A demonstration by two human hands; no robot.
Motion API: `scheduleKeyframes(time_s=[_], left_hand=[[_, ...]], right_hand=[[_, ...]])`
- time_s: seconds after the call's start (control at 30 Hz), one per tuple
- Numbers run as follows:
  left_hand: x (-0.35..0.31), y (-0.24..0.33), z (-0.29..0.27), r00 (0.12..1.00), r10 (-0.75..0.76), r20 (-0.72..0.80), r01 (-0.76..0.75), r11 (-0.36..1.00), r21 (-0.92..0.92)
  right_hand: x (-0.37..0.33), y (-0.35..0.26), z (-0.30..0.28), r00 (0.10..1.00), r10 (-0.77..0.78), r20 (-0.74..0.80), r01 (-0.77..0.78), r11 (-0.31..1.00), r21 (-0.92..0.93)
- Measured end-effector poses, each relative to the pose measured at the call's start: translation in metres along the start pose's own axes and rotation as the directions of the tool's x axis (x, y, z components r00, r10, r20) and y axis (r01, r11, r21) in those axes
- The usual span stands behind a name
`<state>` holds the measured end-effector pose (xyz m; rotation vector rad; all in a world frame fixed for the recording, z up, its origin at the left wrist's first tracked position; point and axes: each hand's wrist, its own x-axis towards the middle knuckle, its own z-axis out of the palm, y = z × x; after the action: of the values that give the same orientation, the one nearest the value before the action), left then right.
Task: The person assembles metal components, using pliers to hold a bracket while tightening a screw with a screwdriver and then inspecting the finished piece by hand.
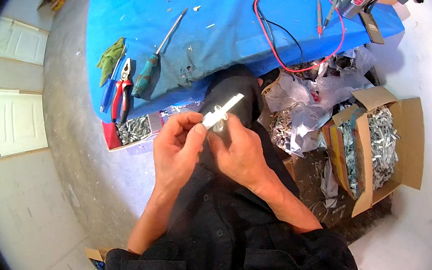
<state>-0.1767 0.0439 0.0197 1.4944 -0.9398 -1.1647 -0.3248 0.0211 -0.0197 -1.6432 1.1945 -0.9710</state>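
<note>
My left hand (177, 149) and my right hand (239, 152) meet above my lap, both gripping a small white plastic strip-shaped part (223, 111) that sticks up and to the right from my fingertips. A small round metal piece (218, 126) sits between the fingers just below it. My black trouser leg (236, 86) lies behind the part.
A blue-covered table (225, 21) ahead holds a long screwdriver (156, 56), red-handled pliers (122, 90), a green rag (110, 58) and red and black test leads (295, 31). An open cardboard box (383, 146) of small metal pieces stands at right, with crumpled plastic bags (313, 98) beside it and a red tray (132, 129) of metal pieces at left.
</note>
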Motion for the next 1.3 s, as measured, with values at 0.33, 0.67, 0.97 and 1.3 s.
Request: scheduleKeyframes(time_s=[0.33, 0.67, 0.97, 1.3], left_hand=[[0.008, -0.005, -0.013, 0.860, 0.466, 0.206, -0.500, 0.694, 0.518], [0.004, 0.000, -0.018, 0.882, 0.442, 0.164, -0.457, 0.717, 0.526], [-0.003, 0.002, -0.021, 0.975, 0.143, 0.170, -0.199, 0.902, 0.384], [0.003, -0.023, -0.019, 0.887, 0.456, 0.068, -0.449, 0.822, 0.351]], right_hand=[[-0.003, -0.009, -0.011, 0.978, -0.006, 0.208, -0.060, 0.949, 0.310], [-0.007, -0.021, -0.021, 0.856, 0.162, 0.491, -0.469, 0.646, 0.603], [-0.011, -0.014, -0.018, 0.852, 0.205, 0.482, -0.488, 0.646, 0.587], [-0.016, -0.021, -0.008, 0.661, 0.217, 0.718, -0.742, 0.330, 0.584]])
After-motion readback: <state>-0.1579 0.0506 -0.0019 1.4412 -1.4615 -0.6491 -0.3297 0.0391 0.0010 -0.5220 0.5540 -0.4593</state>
